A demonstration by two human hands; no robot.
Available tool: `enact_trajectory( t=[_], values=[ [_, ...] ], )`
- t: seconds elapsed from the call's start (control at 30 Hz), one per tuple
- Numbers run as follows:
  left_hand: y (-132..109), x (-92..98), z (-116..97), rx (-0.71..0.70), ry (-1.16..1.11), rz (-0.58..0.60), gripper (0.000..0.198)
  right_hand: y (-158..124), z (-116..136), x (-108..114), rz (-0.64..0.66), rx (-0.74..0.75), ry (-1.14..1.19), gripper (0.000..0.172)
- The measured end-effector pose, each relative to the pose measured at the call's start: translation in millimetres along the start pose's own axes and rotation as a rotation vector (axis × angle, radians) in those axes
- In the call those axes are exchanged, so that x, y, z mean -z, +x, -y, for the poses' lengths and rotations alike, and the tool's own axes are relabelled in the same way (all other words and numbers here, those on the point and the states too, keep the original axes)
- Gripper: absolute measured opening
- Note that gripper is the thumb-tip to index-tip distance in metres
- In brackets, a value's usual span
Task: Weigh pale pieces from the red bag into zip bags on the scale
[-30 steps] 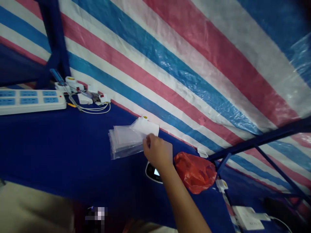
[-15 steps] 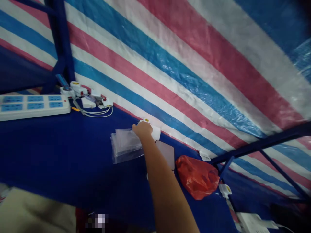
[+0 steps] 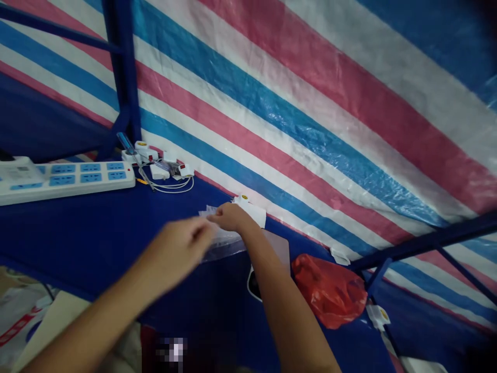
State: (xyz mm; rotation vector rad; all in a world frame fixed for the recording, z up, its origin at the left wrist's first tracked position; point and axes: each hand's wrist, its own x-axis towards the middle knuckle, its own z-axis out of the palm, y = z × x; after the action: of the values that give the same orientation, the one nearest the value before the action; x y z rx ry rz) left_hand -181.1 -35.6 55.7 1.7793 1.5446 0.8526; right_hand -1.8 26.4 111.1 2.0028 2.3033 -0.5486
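Observation:
A stack of clear plastic bags lies on the blue table cover by the striped tarp wall. My right hand rests on the stack's far edge, fingers curled onto the bags, beside a white card with a yellow sticker. My left hand hovers over the near end of the stack; it is motion-blurred, with fingers bent together. What it holds, if anything, I cannot make out.
A white power strip with blue sockets lies at the left. Small white chargers and coiled cables sit by a blue post. A red plastic bag and a dark device lie right of my arm.
My left hand has come into view and reached the bags. My right hand moved from the stack's near corner to its far edge. The view shifted left.

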Motion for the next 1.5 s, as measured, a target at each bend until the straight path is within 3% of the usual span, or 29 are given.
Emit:
enact_trajectory(
  t=[0.1, 0.2, 0.27, 0.37, 0.5, 0.67, 0.93, 1.07, 1.2, 1.27, 1.4, 1.5],
  values=[
    [33, 1.8, 17, 0.164, 0.072, 0.015, 0.042, -16, -7, 2, -0.077, -0.001, 0.171, 0.053],
    [69, -12.2, 27, 0.099, 0.012, 0.096, 0.065, -44, -18, -9, -0.247, -0.052, 0.254, 0.043],
    [91, -23.7, 26, 0.057, 0.035, 0.148, 0.073, -65, -20, -27, -0.258, -0.022, 0.221, 0.033],
    [116, -33.4, 15, 0.074, 0.178, 0.234, 0.072, -88, -13, -62, -0.267, -0.008, 0.121, 0.056],
    [132, -34.0, 4, 0.077, 0.306, 0.339, 0.077, -90, -7, -92, -0.291, -0.046, 0.055, 0.075],
    [132, -30.7, 2, 0.054, 0.194, 0.455, 0.076, -86, -11, -101, -0.333, -0.038, 0.102, 0.089],
    [116, -24.8, -7, 0.009, 0.122, 0.542, 0.044, -91, -13, -112, -0.426, 0.050, 0.130, 0.064],
    [108, -24.6, -2, 0.007, 0.064, 0.506, 0.044, -92, -22, -108, -0.543, 0.124, 0.265, 0.058],
    [100, -16.5, 10, -0.026, 0.007, 0.494, 0.048, -86, -35, -104, -0.772, -0.028, 0.432, 0.060],
    [94, -9.7, 15, -0.058, 0.008, 0.510, 0.048, -81, -40, -105, -0.813, -0.131, 0.515, 0.067],
    [77, 5.9, 21, -0.077, 0.014, 0.564, 0.045, -74, -42, -110, -0.704, -0.230, 0.672, 0.088],
    [60, 19.4, 29, -0.085, 0.021, 0.611, 0.039, -76, -36, -114, -0.577, -0.227, 0.742, 0.092]
  ],
)
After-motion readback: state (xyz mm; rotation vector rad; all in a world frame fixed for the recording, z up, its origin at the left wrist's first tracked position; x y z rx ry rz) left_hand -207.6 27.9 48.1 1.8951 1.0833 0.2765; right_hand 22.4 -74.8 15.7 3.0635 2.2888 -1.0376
